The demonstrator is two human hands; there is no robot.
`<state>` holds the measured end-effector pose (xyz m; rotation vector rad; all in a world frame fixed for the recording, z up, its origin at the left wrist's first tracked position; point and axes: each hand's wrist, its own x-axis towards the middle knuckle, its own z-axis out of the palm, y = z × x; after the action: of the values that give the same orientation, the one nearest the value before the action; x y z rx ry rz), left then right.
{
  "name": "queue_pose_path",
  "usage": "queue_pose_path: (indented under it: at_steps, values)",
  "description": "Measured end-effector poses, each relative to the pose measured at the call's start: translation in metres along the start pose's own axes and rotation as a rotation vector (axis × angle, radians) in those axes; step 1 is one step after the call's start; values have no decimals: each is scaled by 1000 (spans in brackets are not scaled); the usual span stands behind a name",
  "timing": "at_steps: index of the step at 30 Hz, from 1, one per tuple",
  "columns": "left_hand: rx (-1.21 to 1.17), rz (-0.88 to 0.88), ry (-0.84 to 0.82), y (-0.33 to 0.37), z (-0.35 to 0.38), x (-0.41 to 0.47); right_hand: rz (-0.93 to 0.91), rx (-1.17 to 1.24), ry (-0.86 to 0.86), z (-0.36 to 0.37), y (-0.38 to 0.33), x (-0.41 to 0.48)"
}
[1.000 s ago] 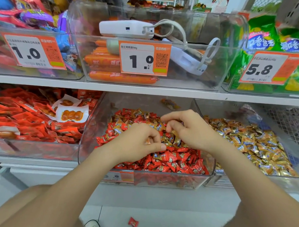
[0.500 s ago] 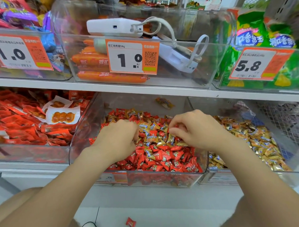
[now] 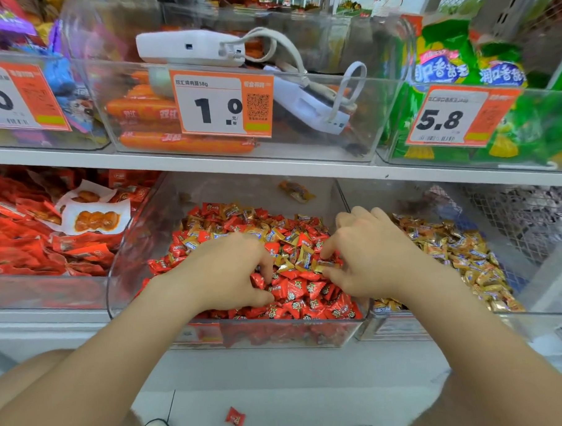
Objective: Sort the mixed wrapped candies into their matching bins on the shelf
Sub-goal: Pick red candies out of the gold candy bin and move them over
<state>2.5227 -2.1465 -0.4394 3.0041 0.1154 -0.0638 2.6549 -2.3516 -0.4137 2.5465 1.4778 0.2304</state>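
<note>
Shop shelving point(image 3: 206, 161) fills the view. On its lower tier a clear middle bin point(image 3: 130, 251) holds red candies point(image 3: 302, 295) mixed with gold candies point(image 3: 302, 258). Both forearms reach over the middle bin's front rim, palms down. The left hand point(image 3: 224, 273) digs curled fingers into the pile at the bin's centre; I cannot tell whether it grasps anything. The right hand point(image 3: 368, 257), by the bin's right wall, pinches a gold candy point(image 3: 324, 265) between thumb and forefinger.

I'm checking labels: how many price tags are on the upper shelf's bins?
3: a left tag, cut off at the frame edge, a middle tag reading 1.0, and a right tag reading 5.8. More may lie outside the view.
</note>
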Motion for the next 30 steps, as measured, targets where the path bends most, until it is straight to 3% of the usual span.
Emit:
queue_pose_path:
  at_steps: [5,9,13,16,25,30]
  values:
    - [-75,-16,-28,-10,1,-1,3,74,11,6,2,1]
    - [-158,-43,-29,-23,-1,-3,39,290,128,3,6,1]
    - [-219,-100,2,-32,-3,-9,39,319,223,0,-1,5]
    - [-240,-140,5,-31,-5,-13,53,232,201,-1,-9,13]
    - [-174,-92,41,-25,0,-12,-61,472,130,8,-12,25]
    - [-92,-78,56,-30,7,-6,-32,367,162,4,-12,22]
